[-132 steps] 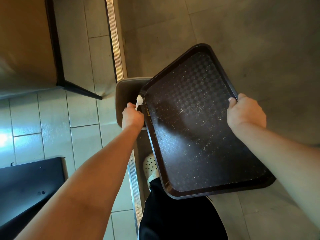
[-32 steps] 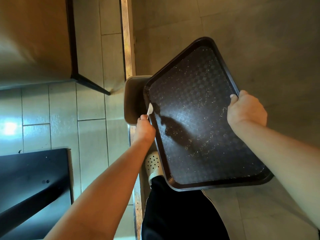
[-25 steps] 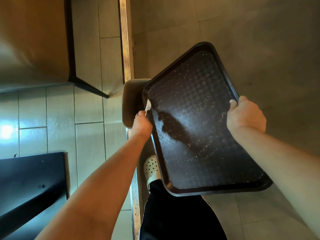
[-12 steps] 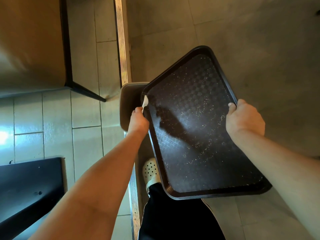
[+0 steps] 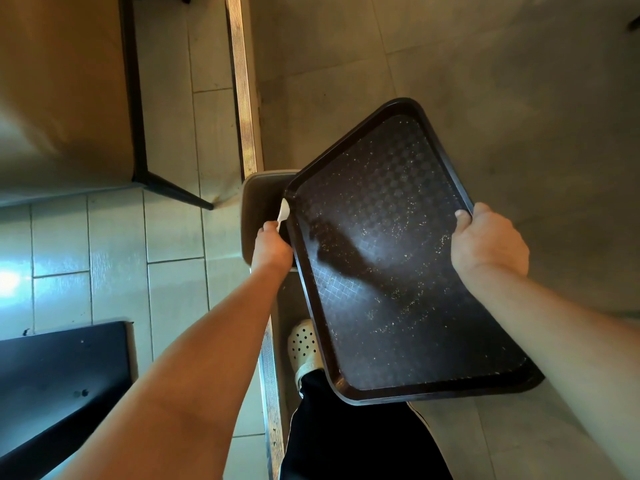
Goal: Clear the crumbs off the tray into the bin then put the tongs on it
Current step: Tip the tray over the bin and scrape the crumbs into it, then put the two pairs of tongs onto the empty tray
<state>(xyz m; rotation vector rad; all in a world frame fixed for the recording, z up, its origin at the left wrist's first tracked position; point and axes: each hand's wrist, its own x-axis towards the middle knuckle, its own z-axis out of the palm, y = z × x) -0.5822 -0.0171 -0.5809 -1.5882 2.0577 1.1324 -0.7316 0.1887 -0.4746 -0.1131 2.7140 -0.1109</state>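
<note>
**Two hands hold a crumb-strewn tray over the bin**

Two floor finishes meet at a ribbed metal strip (image 5: 246,109): pale glossy tiles (image 5: 173,230) to the left, matt grey concrete (image 5: 485,81) to the right. The dark brown rectangular plastic tray (image 5: 381,271), speckled with pale crumbs (image 5: 408,233), tilts above the beige open bin (image 5: 258,202). The right hand (image 5: 488,244) grips its right rim; the left hand (image 5: 272,245) holds a small white plastic utensil (image 5: 283,213) at the left rim. Compared with half a second earlier, the pose is nearly unchanged.

No legible text, label, brand, number or sign appears on the tray (image 5: 381,254), the bin (image 5: 258,202) or the floor (image 5: 485,81).
</note>
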